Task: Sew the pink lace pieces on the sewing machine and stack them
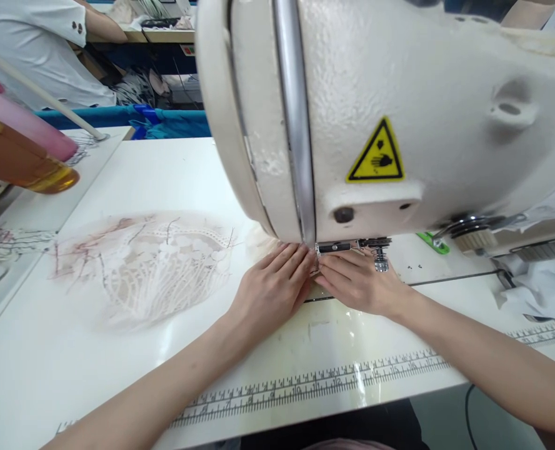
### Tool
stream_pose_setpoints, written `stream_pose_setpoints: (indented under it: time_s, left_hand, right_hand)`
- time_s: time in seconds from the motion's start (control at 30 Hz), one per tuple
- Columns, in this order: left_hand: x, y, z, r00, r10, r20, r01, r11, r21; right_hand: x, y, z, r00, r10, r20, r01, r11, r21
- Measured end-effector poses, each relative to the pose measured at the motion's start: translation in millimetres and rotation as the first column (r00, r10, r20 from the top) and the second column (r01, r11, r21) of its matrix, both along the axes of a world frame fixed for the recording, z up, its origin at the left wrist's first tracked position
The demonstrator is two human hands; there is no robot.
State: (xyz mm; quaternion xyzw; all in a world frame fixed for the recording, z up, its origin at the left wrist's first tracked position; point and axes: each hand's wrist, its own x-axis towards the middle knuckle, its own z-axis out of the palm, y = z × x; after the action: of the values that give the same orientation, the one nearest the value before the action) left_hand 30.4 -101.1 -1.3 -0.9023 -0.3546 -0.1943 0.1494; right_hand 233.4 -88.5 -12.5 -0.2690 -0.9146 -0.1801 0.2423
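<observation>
Just under the head of a white sewing machine (375, 94), both my hands meet at the needle area. My left hand (277, 281) has its fingers pressed together on a pale sheer fabric (261, 245), most of which the hand and the machine head hide. From the other side, my right hand (359, 281) closes its fingers on the edge of the same fabric, beside the metal presser-foot parts (338, 247). To the left, a white lace piece (160, 275) with loose dark threads lies flat on the table, apart from my hands.
A ruler strip (305, 387) runs along the table's front edge. Bottles (29, 156) stand at the left. A green tool (434, 242) and white cloth (544, 290) lie at the right. Beyond the table is another person's white sleeve (47, 25).
</observation>
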Motion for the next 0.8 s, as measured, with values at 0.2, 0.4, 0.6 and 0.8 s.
stream_pose_setpoints:
  time_s: [0.2,0.4,0.6,0.8]
  left_hand:
    - [1.4,-2.1,1.3,1.000,0.000,-0.008,0.000,1.000,-0.010]
    - [4.0,-1.7,3.1,0.999,0.000,-0.039,0.000,1.000,0.012]
    - [4.0,-1.4,2.4,0.999,0.020,-0.033,-0.021,1.000,-0.021]
    - [5.2,1.3,-0.2,0.999,0.034,-0.004,-0.034,0.999,-0.042]
  right_hand:
    - [-0.8,0.2,9.0,0.994,-0.081,-0.075,0.090,0.989,0.120]
    - [0.5,0.4,8.3,0.988,-0.127,-0.087,0.139,0.977,0.163]
    - [3.7,1.7,3.6,0.987,-0.143,-0.072,0.147,0.988,0.047]
    - [6.9,5.9,1.4,0.994,-0.096,-0.057,0.093,0.994,-0.050]
